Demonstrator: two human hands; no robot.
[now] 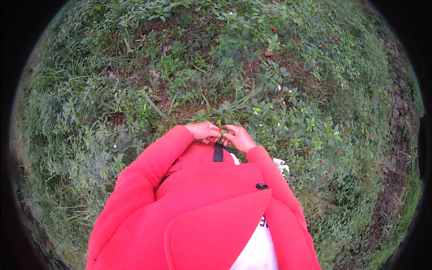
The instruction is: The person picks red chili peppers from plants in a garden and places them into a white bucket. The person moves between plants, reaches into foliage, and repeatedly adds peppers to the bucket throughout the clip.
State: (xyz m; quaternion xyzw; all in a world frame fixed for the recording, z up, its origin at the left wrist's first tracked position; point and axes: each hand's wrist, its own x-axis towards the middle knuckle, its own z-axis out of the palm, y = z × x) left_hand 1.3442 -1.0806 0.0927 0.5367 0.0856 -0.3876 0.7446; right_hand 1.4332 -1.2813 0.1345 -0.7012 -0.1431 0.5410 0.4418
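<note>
My left hand (203,131) and my right hand (239,137) meet in front of my waist, their fingertips almost touching. Red chili peppers (211,138) show in the curled fingers of my left hand. Between the fingertips is a small green piece of chili plant (223,132) with a bit of red beside it, and my right thumb and forefinger pinch it. The fingers partly hide what they hold. Just beyond my hands grow low leaves and long grass blades (240,104).
Chili bushes (297,125) with red pods and white flowers spread ahead and to the right. Weeds (101,152) crowd the left side. A dark strap (218,153) hangs at my waist, near a white patterned item (281,167). Bare soil (395,162) runs along the far right.
</note>
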